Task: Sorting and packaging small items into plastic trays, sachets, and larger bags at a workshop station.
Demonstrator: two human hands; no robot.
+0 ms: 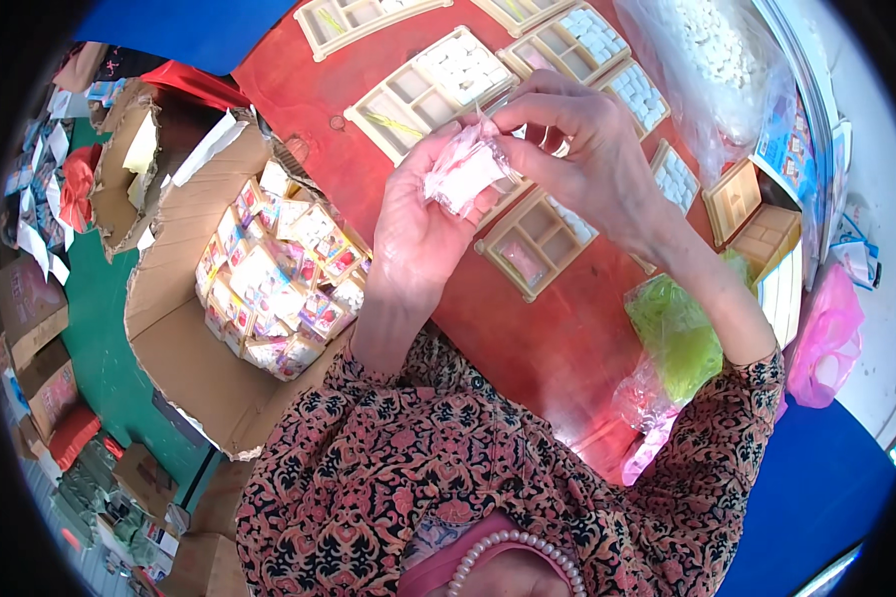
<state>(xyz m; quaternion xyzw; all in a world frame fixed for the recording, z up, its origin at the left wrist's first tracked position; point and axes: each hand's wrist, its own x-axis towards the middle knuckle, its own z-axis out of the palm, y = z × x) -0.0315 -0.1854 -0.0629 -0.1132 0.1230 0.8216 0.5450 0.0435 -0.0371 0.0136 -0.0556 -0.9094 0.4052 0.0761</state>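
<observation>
My left hand [413, 214] is closed around a bunch of small pink-and-white plastic packets [460, 181], held above the table. The fingers of my right hand [592, 139] are bent in a pinch at the upper edge of the same bunch; exactly how many packets they grip is hidden. Just below sits a cream compartment tray [531, 289] with a pink packet [521, 261] in one section and white pieces in another. Beyond my hands lies a second cream tray [396, 98] holding white blocks and a yellow-green stick.
A cardboard box [184, 328] full of small printed packs [269, 279] stands at left. More cream trays [558, 45] line the red table [488, 343]. A clear bag of white pieces [712, 50] lies far right, a green plastic bag [682, 323] nearer, and a pink bag [831, 338] beside the table.
</observation>
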